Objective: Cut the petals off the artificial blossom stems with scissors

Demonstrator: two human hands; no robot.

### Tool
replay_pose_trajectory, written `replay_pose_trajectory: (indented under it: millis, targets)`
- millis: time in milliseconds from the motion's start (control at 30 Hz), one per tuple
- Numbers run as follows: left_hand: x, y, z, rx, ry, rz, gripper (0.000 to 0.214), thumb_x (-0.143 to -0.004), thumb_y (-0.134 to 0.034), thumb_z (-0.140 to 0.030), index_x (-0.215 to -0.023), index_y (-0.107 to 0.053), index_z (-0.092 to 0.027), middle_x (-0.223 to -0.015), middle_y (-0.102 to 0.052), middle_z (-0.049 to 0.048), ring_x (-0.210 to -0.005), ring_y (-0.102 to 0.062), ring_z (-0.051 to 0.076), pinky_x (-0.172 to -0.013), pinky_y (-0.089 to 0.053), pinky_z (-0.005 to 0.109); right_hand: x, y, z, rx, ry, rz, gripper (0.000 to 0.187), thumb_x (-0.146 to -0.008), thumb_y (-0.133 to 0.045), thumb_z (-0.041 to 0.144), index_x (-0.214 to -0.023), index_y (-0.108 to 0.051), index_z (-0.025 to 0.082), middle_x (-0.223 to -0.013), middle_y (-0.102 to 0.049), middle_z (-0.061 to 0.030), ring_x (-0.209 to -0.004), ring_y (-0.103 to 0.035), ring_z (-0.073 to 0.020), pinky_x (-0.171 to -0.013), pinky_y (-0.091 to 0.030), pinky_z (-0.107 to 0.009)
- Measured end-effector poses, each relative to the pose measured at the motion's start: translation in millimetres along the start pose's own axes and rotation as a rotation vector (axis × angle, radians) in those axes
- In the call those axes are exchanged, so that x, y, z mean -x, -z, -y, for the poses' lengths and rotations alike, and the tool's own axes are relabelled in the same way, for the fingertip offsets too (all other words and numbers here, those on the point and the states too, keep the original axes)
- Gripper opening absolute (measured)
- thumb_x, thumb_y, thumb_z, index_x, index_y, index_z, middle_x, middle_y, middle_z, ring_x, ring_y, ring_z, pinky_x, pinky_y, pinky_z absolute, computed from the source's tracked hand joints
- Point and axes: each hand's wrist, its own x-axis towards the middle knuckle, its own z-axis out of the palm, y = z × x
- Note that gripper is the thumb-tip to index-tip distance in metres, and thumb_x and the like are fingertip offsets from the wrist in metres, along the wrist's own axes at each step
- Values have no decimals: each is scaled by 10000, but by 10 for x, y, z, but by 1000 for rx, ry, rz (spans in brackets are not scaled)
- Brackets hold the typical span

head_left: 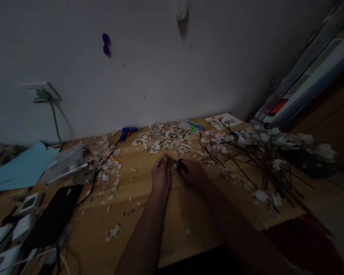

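My right hand (193, 173) is closed round the black handles of a pair of scissors (172, 158), whose blades point left toward my other hand. My left hand (161, 173) is pinched near the blade tips. Whatever sits between its fingers is too small and dark to make out. Just beyond both hands lies a heap of pale, petal-like scraps (167, 137) on the wooden table (186, 225). More pale pieces (104, 177) are strewn to the left of my left hand.
A blue glue gun (129, 131) lies at the back, its black cord running left. Blue-and-green scissors (195, 126) rest behind the heap. Branches with pale flowers (263, 141) spread over the right side. A black phone-like slab (53, 215) and white plugs (24, 225) occupy the left.
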Motion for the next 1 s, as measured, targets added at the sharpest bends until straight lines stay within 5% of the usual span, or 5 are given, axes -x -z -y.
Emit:
replay_pose_trajectory:
  millis: [800,1000]
  targets:
    - [-4,-4,-19,-40,-19,2,268,-603,-870,-257,-770,-687,-156,-736,-681,0,-661,-620,76,-709,-485,200,-1,-4,-21,10,-1,25,250,-922,-513,324,-1089,-651,200,-994,-690,-73,-892,-605,-197,-759,-392,-268]
    - [-113,127,-207,-400,-58,51,312,-611,-855,-350,-796,-718,-140,-702,-662,2,-608,-568,80,-627,-444,192,-9,-7,-17,3,-43,8,249,-911,-515,296,-1092,-659,205,-1006,-699,-77,-934,-612,-210,-788,-403,-274]
